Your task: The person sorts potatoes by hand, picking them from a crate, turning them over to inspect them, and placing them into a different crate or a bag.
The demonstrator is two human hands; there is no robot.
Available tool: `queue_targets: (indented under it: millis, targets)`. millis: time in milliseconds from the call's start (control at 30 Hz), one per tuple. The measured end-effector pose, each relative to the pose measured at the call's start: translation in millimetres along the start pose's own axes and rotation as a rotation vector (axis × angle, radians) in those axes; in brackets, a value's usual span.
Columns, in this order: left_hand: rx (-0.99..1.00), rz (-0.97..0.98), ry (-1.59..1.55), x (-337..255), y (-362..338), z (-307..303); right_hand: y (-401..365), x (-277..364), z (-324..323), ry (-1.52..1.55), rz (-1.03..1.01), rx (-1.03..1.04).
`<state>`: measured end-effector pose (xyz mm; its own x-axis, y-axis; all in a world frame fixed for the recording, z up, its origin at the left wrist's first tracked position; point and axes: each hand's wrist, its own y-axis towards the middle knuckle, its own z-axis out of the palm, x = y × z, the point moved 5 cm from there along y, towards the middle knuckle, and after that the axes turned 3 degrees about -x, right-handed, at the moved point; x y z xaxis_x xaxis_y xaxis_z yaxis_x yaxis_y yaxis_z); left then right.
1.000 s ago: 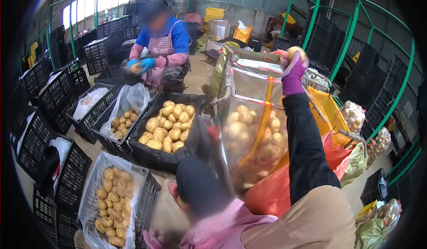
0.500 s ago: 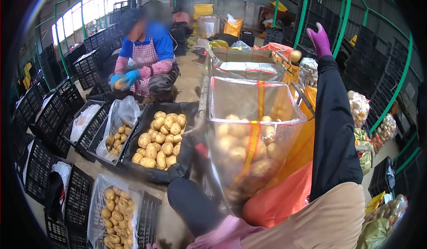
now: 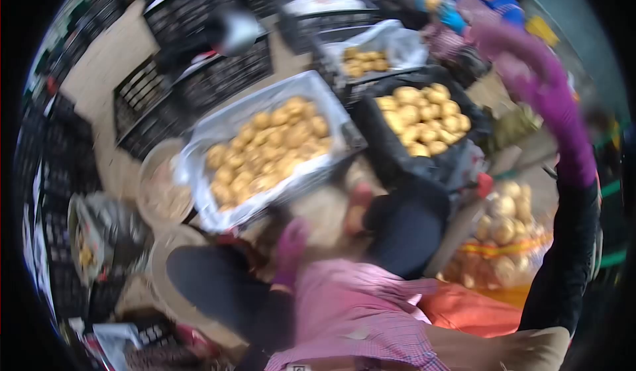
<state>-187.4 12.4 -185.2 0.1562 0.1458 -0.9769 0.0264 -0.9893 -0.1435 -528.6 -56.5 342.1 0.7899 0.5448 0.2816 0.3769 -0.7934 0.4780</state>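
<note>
While the left hand [image 3: 290, 248], in a purple glove, is low beside the pink checked garment [image 3: 351, 308], too blurred to tell its grip, the right hand [image 3: 533, 73] is raised at the right, its fingers loosely apart with nothing visible in them. Just ahead, potatoes [image 3: 265, 152] lie in a pale-lined crate [image 3: 232, 116]; others show through a clear bag [image 3: 500, 248] at right. Beyond, a black-lined crate [image 3: 391, 156] holds more, and farthest crouches a blue-gloved co-worker [image 3: 510, 3].
</note>
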Motion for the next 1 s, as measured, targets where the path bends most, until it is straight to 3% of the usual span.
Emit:
queue_targets:
  millis: [33, 67, 100, 200, 267, 333, 400, 433, 500, 533, 633, 667, 767, 900, 967, 1000]
  targets:
    - [-0.053, 0.160, 0.086, -1.4, 2.6, -1.0, 9.6, 13.2, 55.5, 0.095, -0.003, 0.114]
    - [-0.068, 0.122, 0.075, -5.3, 3.7, -4.2, 18.8, 25.8, 111.1, 0.189, 0.005, 0.229]
    - [-0.072, 0.088, 0.059, -16.1, 3.3, -7.3, 23.2, 29.2, 167.2, 0.400, 0.193, 0.412]
    - [-0.052, -0.081, -0.198, -32.5, -1.0, 1.0, 31.8, 9.4, 326.2, 0.643, 0.252, 0.545]
    - [-0.041, -0.144, -0.365, -31.3, -4.0, 15.0, 22.5, -48.2, 459.0, 0.957, 0.405, 0.548]
    - [-0.040, -0.131, -0.454, -31.3, -6.7, 30.5, 22.1, -80.4, 546.6, 0.972, 0.467, 0.494]
    - [-0.016, -0.142, -0.490, -61.9, -9.9, 25.1, 44.1, -68.7, 597.9, 0.599, 0.309, 0.429]
    - [-0.006, -0.146, -0.457, -71.2, -9.1, 23.6, 58.6, -57.8, 616.6, 0.516, 0.371, 0.402]
    - [0.099, -0.308, -0.480, -78.0, -5.4, 24.7, 86.8, -37.3, 647.2, 0.350, 0.490, 0.346]
    - [0.153, -0.390, -0.491, -75.1, -3.4, 27.8, 96.8, -53.7, 689.5, 0.193, 0.510, 0.460]
    - [0.034, -0.329, -0.603, -71.8, 1.6, 23.6, 104.6, -45.6, 723.9, 0.028, 0.717, 0.317]
    - [0.062, -0.388, -0.588, -72.7, 2.8, 19.4, 107.4, -45.9, 725.9, 0.017, 0.761, 0.328]
    - [0.016, -0.434, -0.784, -77.9, 8.2, 18.2, 103.4, -60.9, 727.8, 0.105, 0.643, 0.229]
    - [-0.017, -0.187, -0.592, -71.8, 5.2, 20.2, 70.1, -39.4, 668.4, 1.387, 0.890, 0.423]
    - [-0.085, -0.202, -0.673, -79.5, 6.1, 12.1, 52.8, -1.8, 592.4, 1.549, 0.814, 0.495]
    - [-0.127, -0.118, -0.632, -79.4, 6.4, 11.3, 40.2, 12.7, 558.8, 1.566, 0.787, 0.525]
